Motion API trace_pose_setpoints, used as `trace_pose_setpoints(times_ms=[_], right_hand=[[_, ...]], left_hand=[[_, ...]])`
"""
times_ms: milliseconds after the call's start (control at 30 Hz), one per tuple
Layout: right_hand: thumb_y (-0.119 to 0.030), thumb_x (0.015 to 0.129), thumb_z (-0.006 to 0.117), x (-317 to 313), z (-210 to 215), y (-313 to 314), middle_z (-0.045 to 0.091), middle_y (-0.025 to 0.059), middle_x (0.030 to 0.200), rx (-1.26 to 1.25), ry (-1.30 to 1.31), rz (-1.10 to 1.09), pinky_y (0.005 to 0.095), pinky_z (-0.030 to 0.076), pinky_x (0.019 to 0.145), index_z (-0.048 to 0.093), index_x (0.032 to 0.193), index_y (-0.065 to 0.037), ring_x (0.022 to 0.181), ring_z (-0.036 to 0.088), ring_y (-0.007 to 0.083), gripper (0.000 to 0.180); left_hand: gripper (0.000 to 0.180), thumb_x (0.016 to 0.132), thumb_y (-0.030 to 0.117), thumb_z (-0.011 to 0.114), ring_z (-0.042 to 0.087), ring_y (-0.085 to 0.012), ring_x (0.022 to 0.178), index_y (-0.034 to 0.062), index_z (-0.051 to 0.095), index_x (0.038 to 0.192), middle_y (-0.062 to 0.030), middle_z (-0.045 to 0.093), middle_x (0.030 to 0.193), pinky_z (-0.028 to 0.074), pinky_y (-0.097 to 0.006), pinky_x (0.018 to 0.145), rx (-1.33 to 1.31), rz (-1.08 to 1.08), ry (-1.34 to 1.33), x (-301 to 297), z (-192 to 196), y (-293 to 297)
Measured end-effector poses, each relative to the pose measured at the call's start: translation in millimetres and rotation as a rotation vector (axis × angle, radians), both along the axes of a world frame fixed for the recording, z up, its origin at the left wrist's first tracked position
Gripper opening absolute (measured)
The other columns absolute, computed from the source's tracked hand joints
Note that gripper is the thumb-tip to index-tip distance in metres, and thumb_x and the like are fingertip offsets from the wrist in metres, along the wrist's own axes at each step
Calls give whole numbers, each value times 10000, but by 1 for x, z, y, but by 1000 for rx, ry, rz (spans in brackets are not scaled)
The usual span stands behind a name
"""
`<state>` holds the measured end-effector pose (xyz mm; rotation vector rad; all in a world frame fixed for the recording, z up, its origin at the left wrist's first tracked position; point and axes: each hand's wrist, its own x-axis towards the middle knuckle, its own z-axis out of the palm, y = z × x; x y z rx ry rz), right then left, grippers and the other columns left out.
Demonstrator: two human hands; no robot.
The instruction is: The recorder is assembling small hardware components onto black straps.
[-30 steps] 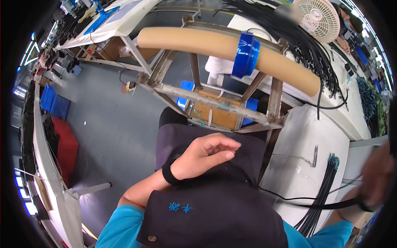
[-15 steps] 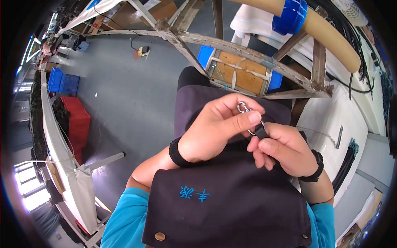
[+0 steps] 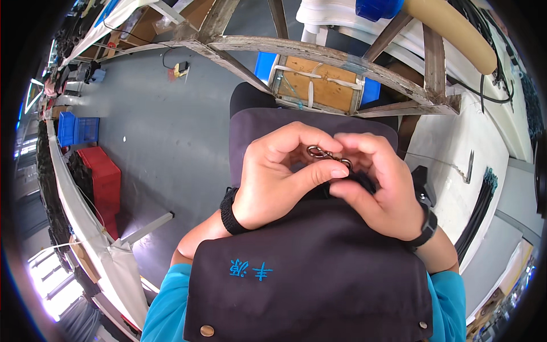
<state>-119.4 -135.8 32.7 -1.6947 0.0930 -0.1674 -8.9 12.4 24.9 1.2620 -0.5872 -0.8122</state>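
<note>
Holding clip (image 3: 322, 154) nr blue-lettered apron (image 3: 319, 273)

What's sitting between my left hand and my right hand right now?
In the head view, linked metal rings sit between your left hand and right hand, at the left fingertips; something dark beside them is partly hidden.

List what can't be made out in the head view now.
Head view:
Metal clasp: partly covered by the left hand.
Dark strap: mostly hidden inside the right hand.
Blue roll: cut off by the top edge.
White speck on the floor: too small to identify.
</note>
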Motion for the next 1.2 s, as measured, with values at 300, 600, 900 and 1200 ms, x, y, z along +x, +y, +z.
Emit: trace_pose_setpoints(times_ms=[300,600,900,1200], right_hand=[[-71,788,704,-6,-13,3,647,93,836,-138,-36,-233,237,489,618,544,1033,-16,720,647,160,298],[-44,754,720,-14,-13,-16,569,71,727,-383,-152,-329,217,411,506,614,981,-2,592,537,137,254],[-31,764,704,-17,-7,-20,569,67,744,-323,-111,-342,209,404,537,610,978,16,596,517,109,238],[-10,800,672,-32,-20,-23,543,12,744,-114,-58,-366,170,355,532,593,1007,11,611,457,38,222]], left_hand=[[167,807,-7,672,628,-103,790,-6,586,949,-68,640,875,516,-200,648,24,97,113,0,0,-9],[286,940,236,531,570,-111,872,22,536,1129,-60,613,998,455,-262,770,1,0,89,20,-20,-26],[243,894,157,593,507,-91,849,41,475,1072,-28,527,1010,423,-240,766,-173,288,58,31,-34,-73],[506,850,2,583,497,-79,890,53,408,1322,-31,523,1110,421,-235,789,-236,84,216,51,-49,-83]])
